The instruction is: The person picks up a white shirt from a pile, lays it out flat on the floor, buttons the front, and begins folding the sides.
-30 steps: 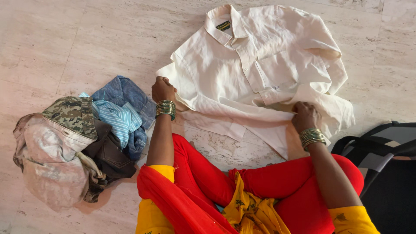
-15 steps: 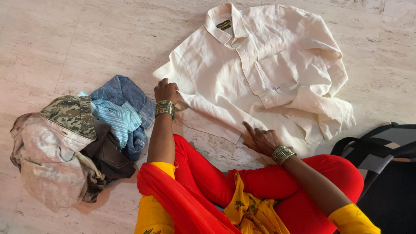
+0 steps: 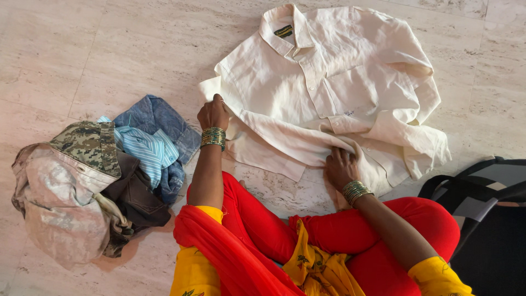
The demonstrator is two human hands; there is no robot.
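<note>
A cream long-sleeved shirt (image 3: 307, 82) lies face up on the marble floor, collar at the far end. One sleeve is folded across its lower front. My left hand (image 3: 212, 113) grips the shirt's left edge near the shoulder. My right hand (image 3: 341, 167) presses on the folded sleeve near the hem, fingers pinching the fabric. Both wrists wear green bangles. My red-clad legs are crossed just below the shirt.
A pile of clothes (image 3: 93, 181) sits at the left: a camouflage piece, a striped blue shirt, denim, a dark garment and a pale one. A black and grey bag (image 3: 482, 219) lies at the right edge. Marble floor tiles (image 3: 109, 49) extend all around.
My right hand left the shirt's right side, swept down to the left, and now presses the sleeve laid across the lower front. My left hand stayed at the shirt's left edge.
</note>
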